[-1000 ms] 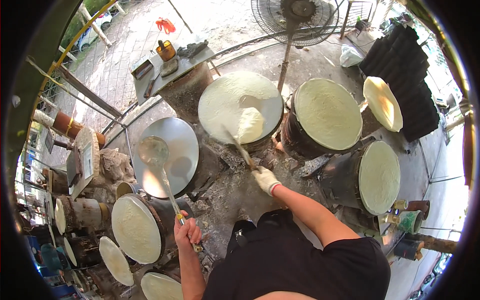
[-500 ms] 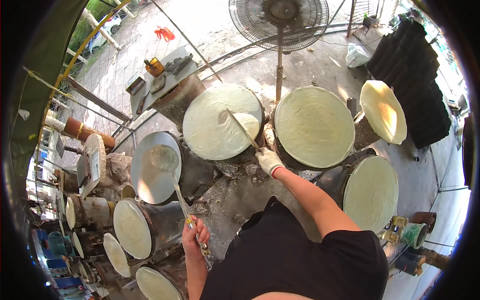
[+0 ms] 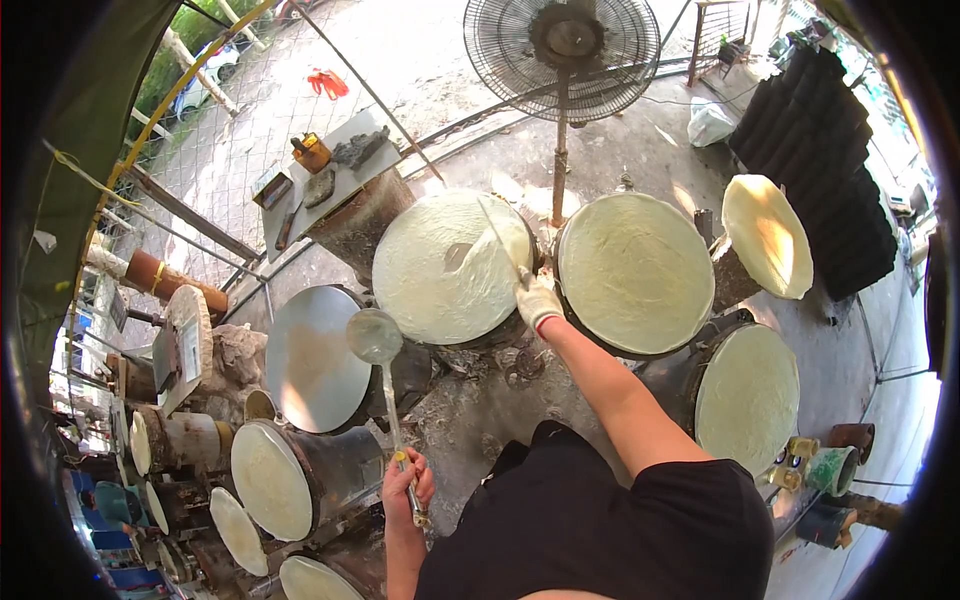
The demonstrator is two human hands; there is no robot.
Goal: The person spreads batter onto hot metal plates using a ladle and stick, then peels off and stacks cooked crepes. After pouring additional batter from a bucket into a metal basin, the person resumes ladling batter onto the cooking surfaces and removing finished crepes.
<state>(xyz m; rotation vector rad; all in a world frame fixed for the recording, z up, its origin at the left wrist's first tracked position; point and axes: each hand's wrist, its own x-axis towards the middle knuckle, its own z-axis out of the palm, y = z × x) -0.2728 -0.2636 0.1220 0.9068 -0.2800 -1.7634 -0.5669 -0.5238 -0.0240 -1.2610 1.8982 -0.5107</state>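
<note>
Head view has the hands well apart: the bare left hand [image 3: 409, 482] is wrapped round the handle of a ladle [image 3: 375, 337], whose bowl overlaps the right edge of a grey griddle [image 3: 312, 355]. The gloved right hand [image 3: 538, 298] grips a scraper [image 3: 497, 228], its blade across the right side of pale batter [image 3: 425, 290] on the next drum, with a fan [image 3: 563, 45] beyond.

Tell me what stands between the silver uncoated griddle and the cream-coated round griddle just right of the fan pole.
In the head view stands another cream-coated round griddle; the white-gloved right hand holds a long blade over it.
</note>
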